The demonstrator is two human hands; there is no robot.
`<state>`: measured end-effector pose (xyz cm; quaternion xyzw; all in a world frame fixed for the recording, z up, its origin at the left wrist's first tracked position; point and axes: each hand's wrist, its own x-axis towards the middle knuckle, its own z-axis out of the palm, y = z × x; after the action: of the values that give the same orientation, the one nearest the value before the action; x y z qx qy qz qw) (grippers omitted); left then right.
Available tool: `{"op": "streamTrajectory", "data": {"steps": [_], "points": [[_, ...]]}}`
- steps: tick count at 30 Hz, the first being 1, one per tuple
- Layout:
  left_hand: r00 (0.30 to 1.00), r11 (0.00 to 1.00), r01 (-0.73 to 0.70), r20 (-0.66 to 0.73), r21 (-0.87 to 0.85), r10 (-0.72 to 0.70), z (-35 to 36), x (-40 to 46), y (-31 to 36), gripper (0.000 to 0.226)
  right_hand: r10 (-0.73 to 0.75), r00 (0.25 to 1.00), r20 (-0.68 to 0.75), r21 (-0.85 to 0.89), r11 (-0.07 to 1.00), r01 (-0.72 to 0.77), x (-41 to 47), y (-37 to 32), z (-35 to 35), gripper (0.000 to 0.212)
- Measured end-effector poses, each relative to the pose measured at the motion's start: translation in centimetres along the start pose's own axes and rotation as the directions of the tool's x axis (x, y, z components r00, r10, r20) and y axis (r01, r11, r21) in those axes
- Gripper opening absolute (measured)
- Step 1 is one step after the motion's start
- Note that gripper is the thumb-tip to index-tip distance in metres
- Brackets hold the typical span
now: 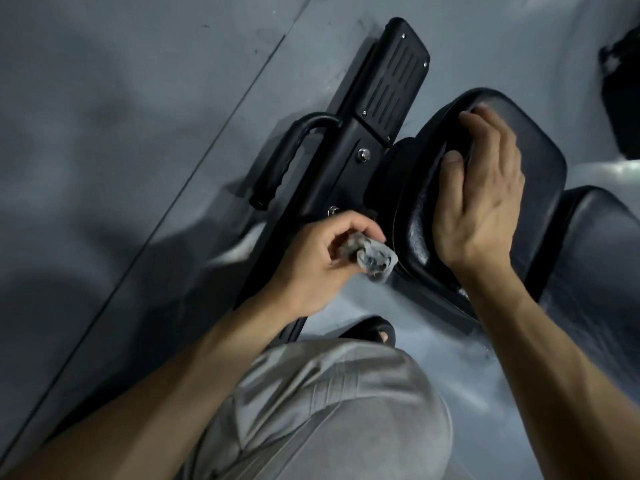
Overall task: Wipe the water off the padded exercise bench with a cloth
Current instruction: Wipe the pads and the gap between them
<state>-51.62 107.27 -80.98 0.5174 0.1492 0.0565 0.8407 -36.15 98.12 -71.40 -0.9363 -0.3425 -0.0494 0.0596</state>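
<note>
Your knee (329,410) in grey trousers sat closest to the cam, w/ a black sandal (375,329) just past it on the grey floor (121,133). Your left hand (318,258) was clenched round a crumpled grey cloth (479,259), held at the near corner of the seat pad (540,161); whether the cloth actually touched the pad, can't tell. Your right hand (485,199) lay flat on that pad, fingers straight, tips reaching over its far rim, thumb on the side edge, gripping nothing. Seat pad was black, glossy, tilted up. A 2nd black pad (595,237) sat just beside it on the right. Left of the pads ran the bench's black metal frame (332,181), w/ a slotted foot plate (394,81) at the far end and a curved handle (287,157) on its left side.
</note>
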Motion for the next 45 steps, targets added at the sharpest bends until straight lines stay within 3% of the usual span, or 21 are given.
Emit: {"op": "streamTrajectory", "data": {"steps": [7, 14, 20, 24, 27, 34, 41, 45], "points": [[0.997, 0.996, -0.022, 0.080, 0.087, 0.015, -1.9, 2.7, 0.8, 0.033, 0.008, 1.000, 0.001, 0.005, 1.000, -0.008, 0.0, 0.1, 0.0, 0.041], [0.994, 0.994, -0.061, -0.084, 0.092, 0.069, -0.9, 8.9, 2.3, 0.028, 0.030, 1.000, 0.008, -0.006, 1.000, -0.030, 0.1, -0.2, 0.0, 0.041], [0.999, 0.994, 0.035, -0.039, 0.100, -0.031, -1.1, 2.9, 1.6, 0.031, 0.039, 0.999, 0.025, -0.011, 0.999, -0.039, 0.2, -0.3, -0.2, 0.042], [0.994, 0.989, -0.041, -0.097, 0.143, 0.055, -0.3, 9.5, 2.8, 0.029, 0.052, 0.998, 0.036, -0.012, 0.999, -0.052, 0.2, -0.5, -0.3, 0.042], [0.986, 0.992, -0.006, -0.162, 0.125, 0.026, 0.3, 14.0, 3.5, 0.028, 0.050, 0.998, 0.027, -0.020, 0.999, -0.049, 0.5, -0.4, -0.3, 0.039], [0.989, 0.992, 0.004, -0.148, 0.125, 0.014, -0.1, 7.2, 1.3, 0.023, 0.056, 0.998, 0.026, 0.041, 0.998, -0.057, 0.8, -0.1, -0.3, 0.037], [0.980, 0.977, -0.078, -0.167, 0.197, 0.112, 1.2, 16.8, 4.6, 0.032, 0.065, 0.995, 0.081, 0.071, 0.995, -0.071, 0.8, 0.3, -0.7, 0.039], [0.987, 0.960, -0.030, -0.144, 0.279, 0.073, 0.8, 13.6, 4.5, 0.036, 0.057, 0.991, 0.121, 0.121, 0.990, -0.071, 0.8, 0.6, -1.0, 0.042]]}}
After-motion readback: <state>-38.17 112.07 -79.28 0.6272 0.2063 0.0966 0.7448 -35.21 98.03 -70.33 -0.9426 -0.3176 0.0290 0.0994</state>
